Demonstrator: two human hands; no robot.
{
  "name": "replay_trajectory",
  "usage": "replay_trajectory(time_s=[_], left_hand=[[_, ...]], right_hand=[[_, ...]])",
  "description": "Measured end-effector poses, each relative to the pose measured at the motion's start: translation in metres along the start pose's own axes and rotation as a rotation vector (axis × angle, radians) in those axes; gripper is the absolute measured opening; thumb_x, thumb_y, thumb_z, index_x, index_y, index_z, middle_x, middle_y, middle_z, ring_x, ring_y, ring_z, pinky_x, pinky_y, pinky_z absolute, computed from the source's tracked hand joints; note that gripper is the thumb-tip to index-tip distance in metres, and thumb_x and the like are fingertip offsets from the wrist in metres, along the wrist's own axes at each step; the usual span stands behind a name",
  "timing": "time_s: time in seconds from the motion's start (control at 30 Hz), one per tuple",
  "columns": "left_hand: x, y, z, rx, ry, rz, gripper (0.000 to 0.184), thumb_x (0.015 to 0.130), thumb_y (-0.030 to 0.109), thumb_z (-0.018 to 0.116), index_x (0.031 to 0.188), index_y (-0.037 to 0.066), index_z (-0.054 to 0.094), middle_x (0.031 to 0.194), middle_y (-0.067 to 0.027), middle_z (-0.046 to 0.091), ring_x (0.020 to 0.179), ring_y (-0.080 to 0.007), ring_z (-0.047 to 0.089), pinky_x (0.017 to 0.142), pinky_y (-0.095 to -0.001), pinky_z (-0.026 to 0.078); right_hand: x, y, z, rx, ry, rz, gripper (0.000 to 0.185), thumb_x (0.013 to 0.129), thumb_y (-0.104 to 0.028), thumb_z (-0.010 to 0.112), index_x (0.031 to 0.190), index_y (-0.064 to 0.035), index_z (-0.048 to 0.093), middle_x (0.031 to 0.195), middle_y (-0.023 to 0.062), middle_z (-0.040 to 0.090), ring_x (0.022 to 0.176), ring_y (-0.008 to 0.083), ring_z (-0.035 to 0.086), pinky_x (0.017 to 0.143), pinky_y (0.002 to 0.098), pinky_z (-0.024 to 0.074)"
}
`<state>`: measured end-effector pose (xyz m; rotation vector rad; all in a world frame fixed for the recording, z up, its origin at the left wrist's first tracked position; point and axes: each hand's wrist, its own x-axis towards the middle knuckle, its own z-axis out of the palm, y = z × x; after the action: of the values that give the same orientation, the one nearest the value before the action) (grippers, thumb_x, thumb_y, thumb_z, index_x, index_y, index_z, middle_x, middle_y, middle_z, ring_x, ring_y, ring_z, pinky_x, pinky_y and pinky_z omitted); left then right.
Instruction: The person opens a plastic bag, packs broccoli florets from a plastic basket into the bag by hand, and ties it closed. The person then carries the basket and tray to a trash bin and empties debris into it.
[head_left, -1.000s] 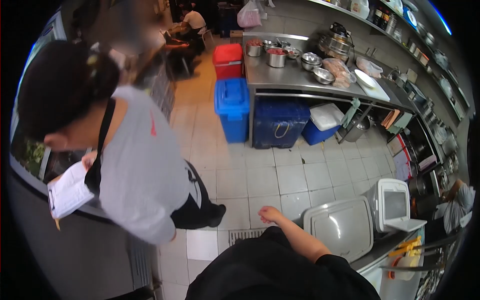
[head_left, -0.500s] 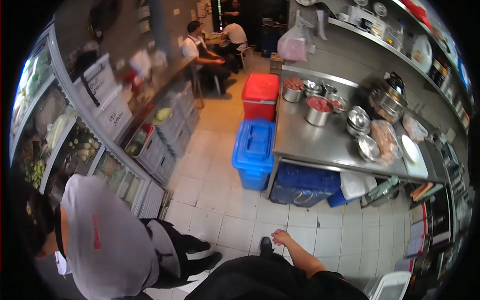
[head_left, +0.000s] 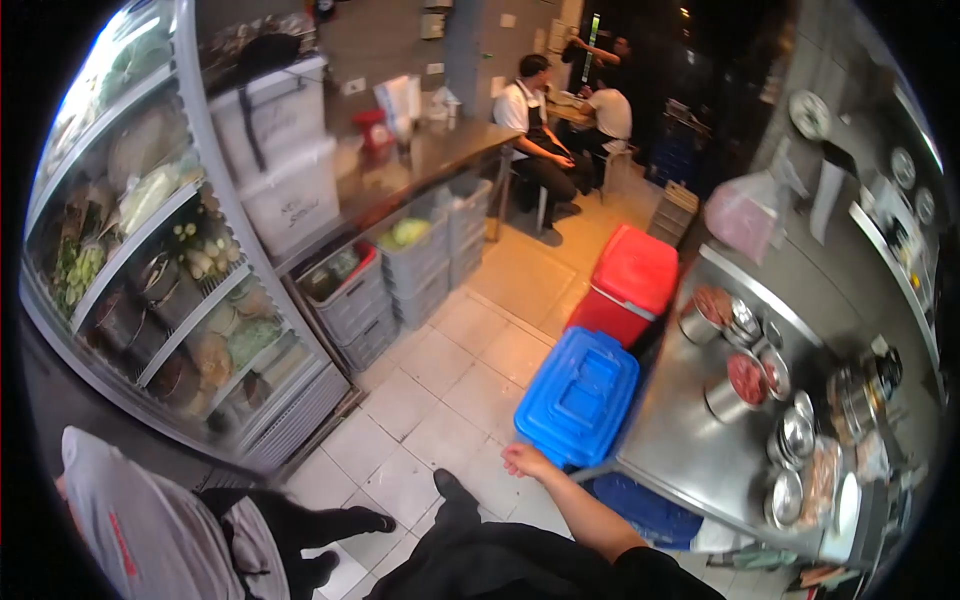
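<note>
Near blue bin [head_left: 578,392], right grip [head_left: 527,461] half-curled.

Behind the bare right hand [head_left: 524,461] and forearm, a short black sleeve [head_left: 645,573]; farther back, a black top [head_left: 520,565]; left of the hand, a dark trouser leg [head_left: 458,514] above a black, round-toed shoe [head_left: 455,488].

Can't see the left hand, or whatever bit of the blue lidded plastic bin [head_left: 580,395] sits behind the bare right hand [head_left: 526,461], and can't really read the blurry black lettering [head_left: 298,209] on the lower white plastic box [head_left: 268,185].
</note>
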<state>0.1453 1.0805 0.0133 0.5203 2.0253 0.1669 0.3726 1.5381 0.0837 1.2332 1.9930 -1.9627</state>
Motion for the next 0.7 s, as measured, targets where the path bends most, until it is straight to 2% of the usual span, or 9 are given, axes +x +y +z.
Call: replay_trajectory(time_s=[0.1,0.17,0.37,0.4,0.5,0.53,0.57,0.6,0.7], left_hand=[[0.031,0.02,-0.032,-0.051,-0.027,-0.016,0.044,0.076,0.027,0.071,0.112,0.003,0.065,0.097,-0.0183,0.069,0.088,-0.0319,0.07,0.08,-0.0434,0.057],[0.053,0.03,-0.054,-0.048,-0.071,0.009,0.044,0.076,0.027,0.071,0.112,0.003,0.065,0.097,-0.0184,0.069,0.088,-0.0318,0.07,0.08,-0.0433,0.057],[0.14,0.07,-0.147,0.061,-0.278,0.286,0.044,0.076,0.027,0.071,0.112,0.003,0.064,0.097,-0.0184,0.069,0.087,-0.0314,0.07,0.079,-0.0432,0.057],[0.162,0.076,-0.167,0.052,-0.279,0.303,0.044,0.077,0.027,0.071,0.112,0.003,0.064,0.097,-0.0184,0.069,0.087,-0.0314,0.07,0.079,-0.0432,0.057],[0.235,0.092,-0.219,-0.202,-0.233,0.064,0.038,0.08,0.024,0.069,0.111,0.004,0.065,0.099,-0.0181,0.07,0.083,-0.0304,0.07,0.07,-0.0419,0.058],[0.246,0.097,-0.233,-0.205,-0.224,0.054,0.038,0.08,0.024,0.069,0.111,0.004,0.065,0.099,-0.0181,0.07,0.083,-0.0304,0.07,0.07,-0.0419,0.058],[0.257,0.104,-0.245,-0.147,-0.054,0.142,0.036,0.08,0.023,0.068,0.112,0.004,0.065,0.098,-0.0179,0.07,0.082,-0.0294,0.071,0.069,-0.0409,0.058],[0.268,0.112,-0.257,-0.085,0.115,0.227,0.035,0.081,0.021,0.067,0.112,0.005,0.065,0.097,-0.0177,0.071,0.08,-0.0285,0.071,0.067,-0.0398,0.058],[0.287,0.147,-0.284,-0.054,0.135,0.126,0.033,0.084,0.022,0.065,0.111,0.004,0.066,0.096,-0.0155,0.071,0.08,-0.0267,0.07,0.074,-0.037,0.057]], right_hand=[[0.048,0.002,-0.025,-0.069,0.011,0.139,0.03,0.097,-0.035,0.057,0.109,-0.0072,0.062,0.085,0.0056,0.068,0.068,0.0155,0.065,0.056,0.0304,0.0535],[0.068,0.021,-0.045,-0.123,-0.04,0.143,0.03,0.095,-0.033,0.057,0.103,-0.0051,0.063,0.08,0.0068,0.068,0.062,0.0187,0.065,0.053,0.0333,0.0532],[0.102,-0.026,-0.082,0.078,0.095,0.341,0.03,0.093,-0.033,0.059,0.094,-0.0043,0.066,0.08,0.0078,0.068,0.063,0.0181,0.065,0.054,0.0349,0.0553],[0.115,-0.04,-0.089,0.095,0.114,0.313,0.028,0.093,-0.031,0.06,0.093,-0.0042,0.066,0.078,0.008,0.068,0.062,0.0177,0.065,0.054,0.0344,0.0555],[0.179,-0.065,-0.109,0.104,0.144,0.219,0.024,0.092,-0.028,0.061,0.095,-0.0042,0.067,0.078,0.0082,0.068,0.063,0.018,0.065,0.055,0.0322,0.055],[0.208,-0.07,-0.118,0.094,0.17,0.153,0.023,0.093,-0.026,0.061,0.097,-0.0043,0.067,0.078,0.0082,0.067,0.065,0.0188,0.065,0.055,0.0304,0.0544],[0.242,-0.076,-0.13,0.166,0.124,0.101,0.022,0.093,-0.024,0.06,0.089,-0.0031,0.067,0.075,0.0079,0.066,0.063,0.0172,0.064,0.053,0.0297,0.0529],[0.271,-0.094,-0.138,0.166,0.11,0.094,0.022,0.093,-0.024,0.06,0.089,-0.0031,0.067,0.075,0.0079,0.066,0.063,0.0172,0.064,0.053,0.0297,0.0529],[0.359,-0.176,-0.16,0.123,0.107,-0.08,0.021,0.094,-0.021,0.059,0.084,-0.0033,0.064,0.073,0.0071,0.065,0.06,0.0154,0.061,0.052,0.0289,0.0512]])
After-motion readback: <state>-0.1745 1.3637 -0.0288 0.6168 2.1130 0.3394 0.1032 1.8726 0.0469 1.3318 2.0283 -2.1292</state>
